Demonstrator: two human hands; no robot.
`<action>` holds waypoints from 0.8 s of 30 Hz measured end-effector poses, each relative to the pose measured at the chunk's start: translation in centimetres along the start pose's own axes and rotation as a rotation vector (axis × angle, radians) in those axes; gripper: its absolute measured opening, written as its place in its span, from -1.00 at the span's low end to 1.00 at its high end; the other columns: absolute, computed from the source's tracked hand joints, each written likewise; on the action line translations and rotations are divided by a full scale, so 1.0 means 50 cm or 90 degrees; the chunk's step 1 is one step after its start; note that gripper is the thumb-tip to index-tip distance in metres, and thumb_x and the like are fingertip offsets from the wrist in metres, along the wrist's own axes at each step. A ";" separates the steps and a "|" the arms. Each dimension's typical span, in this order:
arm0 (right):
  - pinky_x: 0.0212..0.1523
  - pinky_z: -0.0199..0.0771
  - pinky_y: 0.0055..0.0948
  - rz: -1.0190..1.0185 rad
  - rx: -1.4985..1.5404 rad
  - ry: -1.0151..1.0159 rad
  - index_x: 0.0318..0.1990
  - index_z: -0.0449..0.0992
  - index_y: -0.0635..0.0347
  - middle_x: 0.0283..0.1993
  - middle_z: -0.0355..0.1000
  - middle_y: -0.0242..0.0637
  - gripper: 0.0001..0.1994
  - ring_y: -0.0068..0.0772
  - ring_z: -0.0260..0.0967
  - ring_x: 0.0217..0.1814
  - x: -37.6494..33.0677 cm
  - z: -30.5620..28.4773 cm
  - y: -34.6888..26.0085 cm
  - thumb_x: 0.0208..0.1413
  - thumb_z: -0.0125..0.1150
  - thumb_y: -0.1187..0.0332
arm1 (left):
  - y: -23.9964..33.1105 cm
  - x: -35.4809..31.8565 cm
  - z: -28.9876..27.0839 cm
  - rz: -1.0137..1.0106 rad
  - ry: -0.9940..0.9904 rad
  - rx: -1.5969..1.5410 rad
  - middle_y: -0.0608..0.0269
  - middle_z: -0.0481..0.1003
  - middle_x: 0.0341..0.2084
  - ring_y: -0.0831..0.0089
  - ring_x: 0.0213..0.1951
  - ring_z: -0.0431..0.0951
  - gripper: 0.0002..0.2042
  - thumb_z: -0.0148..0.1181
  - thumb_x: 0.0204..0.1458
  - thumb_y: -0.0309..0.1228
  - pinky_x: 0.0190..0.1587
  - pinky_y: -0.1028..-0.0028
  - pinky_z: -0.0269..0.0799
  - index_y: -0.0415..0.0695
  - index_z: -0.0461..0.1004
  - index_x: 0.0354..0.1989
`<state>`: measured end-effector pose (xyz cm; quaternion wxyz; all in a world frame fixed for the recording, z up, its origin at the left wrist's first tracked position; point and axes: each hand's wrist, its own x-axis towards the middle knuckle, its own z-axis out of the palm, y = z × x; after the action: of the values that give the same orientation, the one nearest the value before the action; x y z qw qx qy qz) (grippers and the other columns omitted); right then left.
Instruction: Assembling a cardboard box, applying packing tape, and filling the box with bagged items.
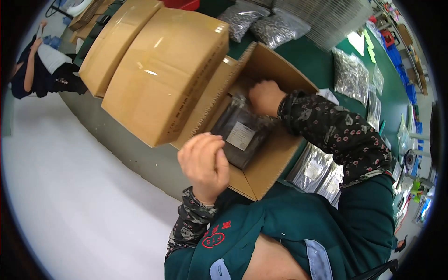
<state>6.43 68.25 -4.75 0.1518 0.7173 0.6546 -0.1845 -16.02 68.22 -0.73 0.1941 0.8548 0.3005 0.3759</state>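
Note:
An open cardboard box stands in front of me, its flap folded out on the left. Inside lies a dark package in clear plastic with a white label. My right hand reaches into the box at the far end of this package. Its fingers are curled and slightly blurred, and their tips are hidden, so what they grip cannot be made out. My left hand is at the box's near left corner, fingers loosely bent and thumb apart, with nothing visible in it.
Two closed cartons stand to the left. On the green table are bags of small metal parts, a wire rack and silvery packages. Another person is at far left.

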 end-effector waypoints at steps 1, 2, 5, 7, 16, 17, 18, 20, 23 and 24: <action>-0.25 0.40 -0.25 -0.008 -0.073 0.069 -0.38 0.48 0.26 -0.31 0.42 -0.12 -0.65 -0.22 0.36 -0.17 -0.012 -0.019 -0.004 -0.12 0.17 0.10 | 0.000 0.002 0.000 -0.017 0.011 -0.005 0.16 0.47 -0.42 0.22 -0.22 0.44 -0.87 0.02 -0.21 -0.62 -0.07 0.37 0.23 -0.19 0.43 -0.44; -0.28 0.39 -0.24 -0.063 -0.045 0.235 -0.34 0.44 0.21 -0.35 0.40 -0.16 -0.69 -0.21 0.34 -0.20 -0.039 -0.040 0.001 -0.14 0.19 0.16 | -0.002 0.001 -0.005 -0.025 0.014 -0.028 0.11 0.45 -0.32 0.21 -0.17 0.41 -0.86 -0.01 -0.15 -0.62 -0.04 0.36 0.23 -0.22 0.41 -0.38; -0.32 0.40 -0.30 -0.216 0.237 0.420 -0.33 0.39 0.24 -0.37 0.41 -0.20 -0.73 -0.17 0.38 -0.29 -0.164 -0.118 0.009 -0.04 0.14 0.20 | 0.001 -0.027 -0.019 -0.029 0.137 -0.005 0.06 0.31 -0.13 0.28 -0.08 0.31 -0.77 -0.05 -0.04 -0.55 -0.02 0.37 0.20 -0.26 0.28 -0.16; -0.40 0.34 -0.30 -0.204 0.377 0.486 -0.36 0.40 0.19 -0.44 0.39 -0.22 -0.80 -0.18 0.36 -0.40 -0.269 -0.101 0.039 -0.02 0.12 0.25 | -0.005 -0.101 -0.027 -0.094 0.263 -0.075 0.09 0.22 -0.12 0.34 -0.11 0.26 -0.74 -0.09 0.03 -0.48 -0.03 0.38 0.18 -0.26 0.18 -0.09; -0.26 0.35 -0.26 0.343 0.266 0.294 -0.32 0.41 0.23 -0.34 0.38 -0.15 -0.66 -0.12 0.33 -0.20 -0.477 0.380 0.191 -0.01 0.09 0.09 | 0.102 -0.426 0.105 -0.804 -0.416 -0.544 0.20 0.43 -0.29 0.48 -0.27 0.46 -0.78 -0.01 0.08 -0.37 -0.25 0.52 0.39 -0.19 0.33 -0.13; -0.22 0.35 -0.25 0.377 0.264 0.238 -0.32 0.40 0.25 -0.31 0.37 -0.14 -0.62 -0.10 0.31 -0.15 -0.478 0.394 0.186 -0.03 0.09 0.05 | 0.120 -0.434 0.128 -0.803 -0.515 -0.619 0.18 0.44 -0.22 0.47 -0.22 0.46 -0.74 -0.01 0.10 -0.32 -0.21 0.51 0.37 -0.19 0.32 -0.09; -0.22 0.35 -0.25 0.373 0.270 0.239 -0.32 0.40 0.25 -0.31 0.37 -0.14 -0.62 -0.10 0.31 -0.15 -0.475 0.400 0.179 -0.03 0.09 0.05 | 0.135 -0.437 0.161 -0.823 -0.581 -0.659 0.17 0.44 -0.18 0.47 -0.16 0.44 -0.70 -0.03 0.11 -0.27 -0.16 0.50 0.36 -0.18 0.29 -0.06; -0.19 0.32 -0.24 0.382 0.232 0.223 -0.33 0.36 0.26 -0.32 0.34 -0.17 -0.62 -0.10 0.29 -0.13 -0.462 0.399 0.156 -0.02 0.08 0.05 | 0.162 -0.456 0.205 -0.830 -0.598 -0.712 0.15 0.39 -0.10 0.45 -0.09 0.41 -0.65 -0.06 0.13 -0.23 -0.12 0.46 0.34 -0.19 0.23 0.00; -0.21 0.34 -0.19 0.366 0.255 0.212 -0.36 0.34 0.28 -0.32 0.36 -0.07 -0.59 -0.04 0.32 -0.18 -0.467 0.403 0.127 -0.02 0.07 0.02 | 0.178 -0.475 0.255 -0.860 -0.570 -0.862 0.16 0.32 -0.01 0.43 -0.03 0.38 -0.61 -0.07 0.14 -0.20 -0.09 0.40 0.34 -0.17 0.19 0.05; -0.22 0.35 -0.18 0.371 0.268 0.193 -0.35 0.34 0.28 -0.33 0.37 -0.03 -0.58 -0.02 0.33 -0.21 -0.468 0.407 0.109 -0.02 0.06 0.01 | 0.175 -0.479 0.268 -0.882 -0.547 -0.905 0.17 0.30 0.01 0.41 -0.01 0.36 -0.60 -0.04 0.12 -0.22 -0.07 0.38 0.34 -0.16 0.17 0.07</action>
<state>8.77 37.69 -12.06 -0.0509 0.9076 0.3865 -0.1558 -15.48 44.50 -17.05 0.9050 0.2513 0.3384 -0.0584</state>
